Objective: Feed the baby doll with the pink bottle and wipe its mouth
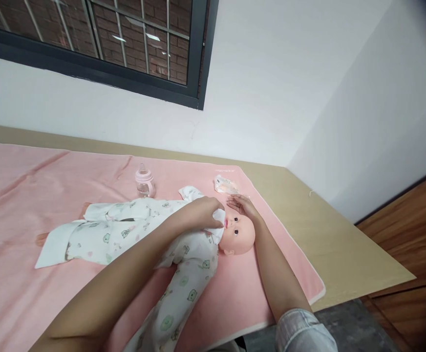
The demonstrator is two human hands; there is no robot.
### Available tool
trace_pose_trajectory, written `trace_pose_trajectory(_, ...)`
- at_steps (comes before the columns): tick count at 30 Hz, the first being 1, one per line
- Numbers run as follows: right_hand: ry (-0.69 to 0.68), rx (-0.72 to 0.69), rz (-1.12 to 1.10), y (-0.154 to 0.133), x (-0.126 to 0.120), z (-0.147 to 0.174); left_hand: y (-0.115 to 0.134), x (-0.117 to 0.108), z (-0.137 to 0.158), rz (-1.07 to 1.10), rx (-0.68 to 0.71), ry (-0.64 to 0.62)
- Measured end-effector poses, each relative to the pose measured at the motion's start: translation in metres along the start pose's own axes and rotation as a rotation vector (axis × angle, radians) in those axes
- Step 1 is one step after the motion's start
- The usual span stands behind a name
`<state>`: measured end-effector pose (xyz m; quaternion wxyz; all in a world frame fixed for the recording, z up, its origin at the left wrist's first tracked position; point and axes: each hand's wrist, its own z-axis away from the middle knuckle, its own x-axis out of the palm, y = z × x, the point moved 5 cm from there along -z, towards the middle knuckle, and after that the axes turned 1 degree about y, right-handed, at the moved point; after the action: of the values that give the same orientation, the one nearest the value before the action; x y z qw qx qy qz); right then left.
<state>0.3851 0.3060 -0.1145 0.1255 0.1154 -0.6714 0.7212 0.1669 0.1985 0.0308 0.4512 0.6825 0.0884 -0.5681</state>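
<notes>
A baby doll [242,237] lies on its back with its bald head to the right, dressed in white pajamas [125,230] with a green bear print. My left hand [206,212] reaches across its chest, fingers closed on a white cloth [219,216] at the doll's chin, just below the mouth. Whether this cloth is loose or part of the collar, I cannot tell. My right hand [244,205] rests along the far side of the head, fingers stretched out and holding nothing. One pajama sleeve [187,288] hangs toward me.
A pink baby bottle [144,183] with handles stands behind the doll. Near my right fingertips lies a small clear packet [224,185]. The pink blanket [26,195] covers much of a wooden table [330,239], against a white wall [264,88] with a barred window [143,44].
</notes>
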Motion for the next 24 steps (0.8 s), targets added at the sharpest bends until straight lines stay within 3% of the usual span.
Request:
trace_pose_trajectory(9, -0.029, -0.019, 0.002, 0.001, -0.002, -0.002, -0.013, -0.001, -0.002, 0.155, -0.019, 0.011)
trace_pose_trajectory(13, -0.015, -0.012, 0.007, 0.0, -0.001, 0.0, -0.013, 0.001, -0.004, 0.107, 0.004, 0.023)
trace_pose_trajectory(19, -0.005, -0.007, 0.003, 0.0, -0.001, 0.001, -0.011, -0.004, -0.006, -0.02, 0.071, 0.16)
trace_pose_trajectory(24, -0.012, -0.002, 0.014, 0.0, -0.001, 0.0, -0.01, -0.002, -0.007, -0.03, 0.074, 0.163)
